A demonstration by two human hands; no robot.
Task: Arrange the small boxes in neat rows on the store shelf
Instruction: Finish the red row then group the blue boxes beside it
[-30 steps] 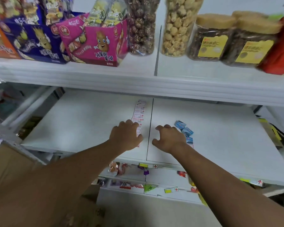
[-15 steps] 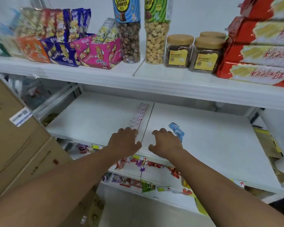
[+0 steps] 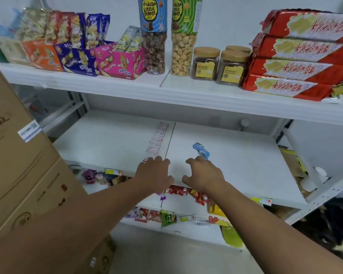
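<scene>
Both bare forearms are stretched forward over the front edge of the white middle shelf (image 3: 111, 143). The left hand (image 3: 153, 173) is laid palm down, fingers curled loosely at the near end of a row of small white-and-red boxes (image 3: 156, 140); nothing is seen gripped in it. The right hand (image 3: 203, 175) is held just beside it, palm down with fingers bent and spread, its fingertips at the near end of a short row of small blue boxes (image 3: 200, 150); whether a box is pinched under those fingers cannot be told. The two hands are kept apart on either side of the dark seam between the shelf's two smooth panels.

The white-and-red row runs straight back along the left of the seam; the blue row (only a few glossy boxes are visible) slants away on the right panel.

On the upper shelf (image 3: 186, 89), open display cartons in orange (image 3: 44, 57), purple (image 3: 77, 61) and pink (image 3: 120, 63) are filled with upright snack packets. Beside them stand two tall clear tubes of popcorn (image 3: 167, 50), one dark and one pale, then squat clear jars (image 3: 219, 64) with tan lids and yellow labels, filled with brown pieces. Flat red foil packs (image 3: 297, 62) are stacked at the right. Plain brown cardboard boxes (image 3: 18, 165) are stacked at the left, one bearing a white label.
</scene>
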